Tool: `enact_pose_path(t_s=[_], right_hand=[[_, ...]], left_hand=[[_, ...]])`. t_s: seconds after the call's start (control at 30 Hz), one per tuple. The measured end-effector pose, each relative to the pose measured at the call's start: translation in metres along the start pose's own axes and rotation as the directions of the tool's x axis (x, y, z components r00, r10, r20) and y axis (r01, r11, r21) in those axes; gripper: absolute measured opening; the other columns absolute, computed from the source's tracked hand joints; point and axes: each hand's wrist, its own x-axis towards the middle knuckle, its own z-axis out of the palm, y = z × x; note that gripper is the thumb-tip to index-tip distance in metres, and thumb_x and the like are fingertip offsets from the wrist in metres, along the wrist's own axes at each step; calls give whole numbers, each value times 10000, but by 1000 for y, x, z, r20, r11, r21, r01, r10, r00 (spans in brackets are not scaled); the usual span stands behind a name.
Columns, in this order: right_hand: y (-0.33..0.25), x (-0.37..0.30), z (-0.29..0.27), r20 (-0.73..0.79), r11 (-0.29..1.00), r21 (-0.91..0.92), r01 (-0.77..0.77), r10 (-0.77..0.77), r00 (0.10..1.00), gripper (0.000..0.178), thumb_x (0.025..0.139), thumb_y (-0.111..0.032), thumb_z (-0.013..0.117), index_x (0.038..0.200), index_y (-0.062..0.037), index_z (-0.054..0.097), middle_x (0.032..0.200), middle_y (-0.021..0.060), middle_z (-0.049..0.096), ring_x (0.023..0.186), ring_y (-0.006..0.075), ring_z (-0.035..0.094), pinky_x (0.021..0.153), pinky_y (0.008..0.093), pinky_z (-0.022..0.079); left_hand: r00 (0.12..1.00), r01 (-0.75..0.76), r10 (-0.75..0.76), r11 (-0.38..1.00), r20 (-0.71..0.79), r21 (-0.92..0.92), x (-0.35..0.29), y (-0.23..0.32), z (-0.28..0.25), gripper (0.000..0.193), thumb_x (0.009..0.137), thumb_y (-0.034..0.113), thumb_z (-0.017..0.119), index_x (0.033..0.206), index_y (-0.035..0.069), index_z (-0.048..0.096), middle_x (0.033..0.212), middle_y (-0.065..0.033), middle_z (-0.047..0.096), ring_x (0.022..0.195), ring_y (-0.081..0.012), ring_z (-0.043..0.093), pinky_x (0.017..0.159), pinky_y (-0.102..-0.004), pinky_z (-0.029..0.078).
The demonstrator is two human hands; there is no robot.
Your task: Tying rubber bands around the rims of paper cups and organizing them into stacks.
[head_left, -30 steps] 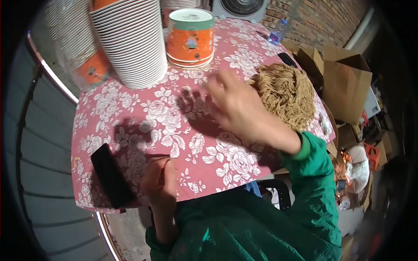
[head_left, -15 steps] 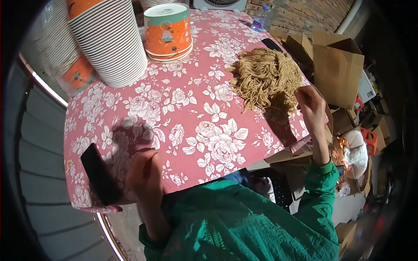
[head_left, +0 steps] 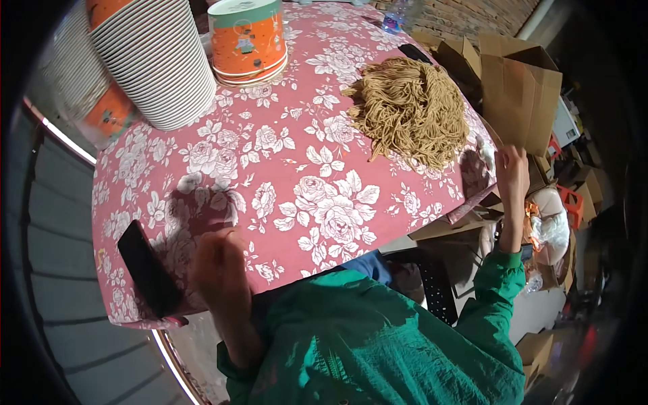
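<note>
My left hand point(head_left: 221, 266) is closed, held over the near left of the table beside a dark phone point(head_left: 150, 268). Whatever its curled fingers may hold is hidden. Out past the table's right edge, my right hand point(head_left: 512, 177) is closed too, with the fingertips drawn together; I cannot make out anything in them. Left of that hand, and apart from it, a loose heap of tan yarn-like strands point(head_left: 410, 111) lies on the pink flowered tablecloth point(head_left: 287, 169).
Tall stacked paper tubs point(head_left: 155, 64) and a shorter orange-and-green stack point(head_left: 248, 44) stand far left. A plastic bottle point(head_left: 395, 17) and a black object point(head_left: 414, 52) are behind the heap. Cardboard boxes point(head_left: 520, 94) crowd the right side, with a red stool point(head_left: 571, 206) among them.
My right hand has moved away from the strand heap, rightward and nearer to me, past the table edge. My left hand stays almost where it was. The whole view has shifted slightly.
</note>
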Motion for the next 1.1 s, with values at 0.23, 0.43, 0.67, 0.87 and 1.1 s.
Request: enact_pose_path(t_s=[0.23,0.43,0.67,0.87,1.1], right_hand=[[53,-27,47,57,998,34,-60,58,997,316,958,-325,703,1137,-68,667,1093,199,682,1027,425,637,854,497,519],[87,-19,73,-48,913,408,6,15,999,242,964,-93,665,1181,13,676,1024,134,676,884,215,631,813,322,508],[-23,-55,-55,-96,701,704,115,-66,993,338,956,117,580,1284,42,617,1166,130,638,1079,211,624,948,338,514],[-120,-103,-102,-1,493,821,287,-502,865,689,948,-587,555,1160,58,671,1180,220,602,1127,343,587,962,418,480],[-144,-95,-111,-113,507,766,394,-498,860,266,765,93,688,1024,44,651,929,164,605,857,292,577,758,378,453]], left_hand=[[948,-125,168,977,270,-170,-21,58,41,147,864,-33,724,999,20,706,861,-109,682,683,-208,681,589,-313,534],[821,-439,459,888,340,-138,-32,67,64,146,845,65,763,959,18,685,863,-74,649,704,-220,673,592,-338,547],[759,-531,572,821,312,-211,-35,73,103,427,832,101,782,1232,-5,675,1144,-103,593,840,-206,689,634,-286,567],[695,-659,690,724,201,-204,-26,89,107,595,766,80,805,1321,-34,623,1152,-124,541,895,-223,656,693,-322,563],[706,-626,675,736,213,-257,-25,87,97,530,763,3,766,1276,-43,643,1096,-127,567,847,-248,642,680,-330,549]])
